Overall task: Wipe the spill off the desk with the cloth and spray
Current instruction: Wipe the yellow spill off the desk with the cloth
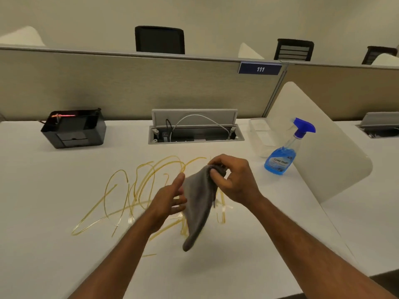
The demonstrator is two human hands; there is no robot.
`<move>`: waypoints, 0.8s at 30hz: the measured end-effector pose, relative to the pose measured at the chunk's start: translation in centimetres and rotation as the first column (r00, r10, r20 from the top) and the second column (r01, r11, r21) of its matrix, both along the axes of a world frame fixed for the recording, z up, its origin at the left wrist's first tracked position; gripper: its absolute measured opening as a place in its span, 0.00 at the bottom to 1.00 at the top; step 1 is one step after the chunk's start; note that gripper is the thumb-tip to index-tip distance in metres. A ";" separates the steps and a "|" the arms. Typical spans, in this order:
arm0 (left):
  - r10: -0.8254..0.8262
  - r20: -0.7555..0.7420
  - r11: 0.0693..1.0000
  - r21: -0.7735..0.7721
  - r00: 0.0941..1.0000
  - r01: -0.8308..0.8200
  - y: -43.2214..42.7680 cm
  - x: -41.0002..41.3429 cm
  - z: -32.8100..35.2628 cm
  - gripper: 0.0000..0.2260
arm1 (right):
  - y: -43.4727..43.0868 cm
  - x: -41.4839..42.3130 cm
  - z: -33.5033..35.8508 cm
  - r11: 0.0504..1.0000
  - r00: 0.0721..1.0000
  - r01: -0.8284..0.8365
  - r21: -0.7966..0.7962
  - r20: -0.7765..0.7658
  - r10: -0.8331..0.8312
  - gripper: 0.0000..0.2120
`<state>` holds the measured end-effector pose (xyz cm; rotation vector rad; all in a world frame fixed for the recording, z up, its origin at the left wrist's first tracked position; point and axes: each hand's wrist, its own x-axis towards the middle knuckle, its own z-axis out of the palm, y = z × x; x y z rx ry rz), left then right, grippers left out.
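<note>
Thin yellow lines of spill (pixel 138 190) loop across the middle of the white desk (pixel 43 244). A grey cloth (pixel 198 208) hangs above the spill, pinched at its top corner by my right hand (pixel 233 180). My left hand (pixel 170 201) is beside the cloth's left edge, fingers spread and touching it, slightly blurred. The spray bottle (pixel 282 154), clear with blue liquid and a blue trigger head, stands upright on the desk to the right, apart from both hands.
A black box (pixel 73 130) sits at the back left. An open cable hatch (pixel 194 130) with wires lies at the back centre. A clear tray (pixel 261 134) and a white side divider (pixel 319 147) stand behind the bottle. A partition panel (pixel 129 87) closes the back.
</note>
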<state>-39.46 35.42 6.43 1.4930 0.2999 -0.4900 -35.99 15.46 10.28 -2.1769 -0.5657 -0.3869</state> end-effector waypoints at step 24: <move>0.268 0.615 0.722 0.382 0.741 -0.577 11.2 -11.0 -1.8 0.05 | -1.8 0.2 -0.7 0.988 0.915 -0.048 0.147 -0.390 0.103 0.03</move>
